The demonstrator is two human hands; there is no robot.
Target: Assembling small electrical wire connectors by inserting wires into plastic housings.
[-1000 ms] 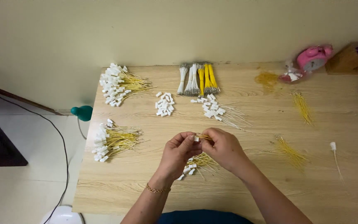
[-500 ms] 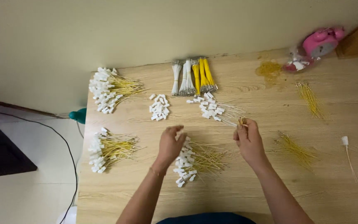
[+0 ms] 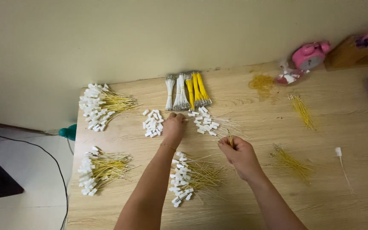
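Here the left hand (image 3: 174,125) reaches with loosely curled fingers to the loose white connectors (image 3: 153,123), holding nothing I can see; best to pinch just one. The right hand (image 3: 239,153) pinches a thin yellow wire (image 3: 230,140). Three finished heaps lie on the table (image 3: 341,204), with two wire bundles

A single head-worn camera looks steeply down from above the person onto a wooden table (image 3: 243,213), facing toward the cream wall (image 3: 150,38) at 12 o'clock. It sits fairly near, with both forearms entering from 6 o'clock and floor showing at 9 o'clock.
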